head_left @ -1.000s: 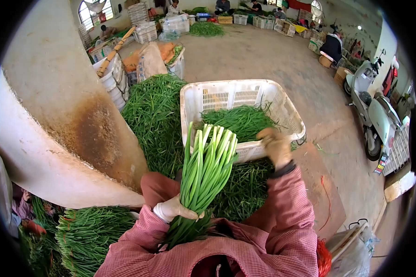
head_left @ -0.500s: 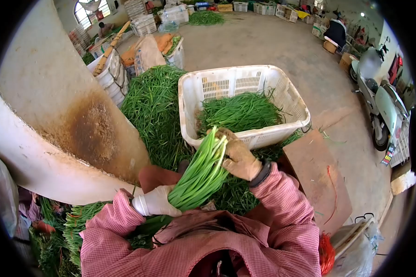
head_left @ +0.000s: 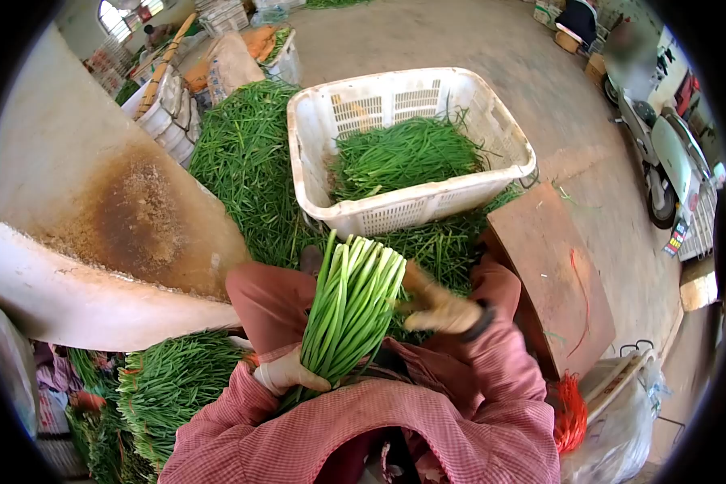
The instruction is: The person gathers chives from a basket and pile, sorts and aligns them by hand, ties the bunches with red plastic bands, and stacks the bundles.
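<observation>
A thick bunch of green chives stands tilted over my lap, its pale cut ends up. My left hand, in a whitish glove, is wrapped round the lower part of the bunch against my body. Beside the bunch on the right is my right hand, in a tan glove. It looks apart from the stems with its fingers spread, though slightly blurred. Beyond my knees, a white plastic crate holds a heap of loose chives.
Loose greens cover the floor left of the crate. A stained pillar rises at left, near stacked bundles. On the right are a brown board, red ties and a scooter.
My right hand has come off the top of the bunch and moved right and down. The bunch is more upright, its cut ends fanned evenly. My view has tilted down.
</observation>
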`<state>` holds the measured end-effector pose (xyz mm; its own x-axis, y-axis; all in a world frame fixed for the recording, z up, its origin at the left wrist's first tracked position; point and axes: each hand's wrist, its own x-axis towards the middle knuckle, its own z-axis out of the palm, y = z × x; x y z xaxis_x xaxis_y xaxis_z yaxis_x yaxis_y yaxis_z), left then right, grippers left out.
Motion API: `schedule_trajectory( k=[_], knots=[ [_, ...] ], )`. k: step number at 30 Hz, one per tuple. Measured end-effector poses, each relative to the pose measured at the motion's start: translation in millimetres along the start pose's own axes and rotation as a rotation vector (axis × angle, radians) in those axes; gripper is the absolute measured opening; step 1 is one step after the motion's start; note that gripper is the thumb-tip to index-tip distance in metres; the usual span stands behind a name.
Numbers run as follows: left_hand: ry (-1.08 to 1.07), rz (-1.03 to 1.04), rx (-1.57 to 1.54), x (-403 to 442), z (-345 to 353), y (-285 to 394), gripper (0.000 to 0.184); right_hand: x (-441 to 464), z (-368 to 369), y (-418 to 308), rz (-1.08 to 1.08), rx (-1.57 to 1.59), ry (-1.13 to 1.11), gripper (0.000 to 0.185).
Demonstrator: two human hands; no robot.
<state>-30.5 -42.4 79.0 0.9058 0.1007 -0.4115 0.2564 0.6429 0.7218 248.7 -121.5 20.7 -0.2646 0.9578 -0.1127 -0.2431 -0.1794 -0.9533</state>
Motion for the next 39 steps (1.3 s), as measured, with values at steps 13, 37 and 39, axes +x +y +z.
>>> schedule_trajectory(
  k=[13,37,39],
  knots=[
    [0.374,0.331,0.642,11.8,-34.7,-0.6,0.051,14.3,-41.7,76.7,-0.229,0.229,0.805,0.059],
    [0.023,-0.062,0.136,59.9,-66.0,-63.3,0.071,-20.9,-21.5,0.0,-0.412,-0.029,1.183,0.023],
    [0.160,0.010,0.127,60.8,-50.0,-52.9,0.055,-17.3,0.3,-12.2,-0.446,-0.465,1.006,0.022]
  ],
)
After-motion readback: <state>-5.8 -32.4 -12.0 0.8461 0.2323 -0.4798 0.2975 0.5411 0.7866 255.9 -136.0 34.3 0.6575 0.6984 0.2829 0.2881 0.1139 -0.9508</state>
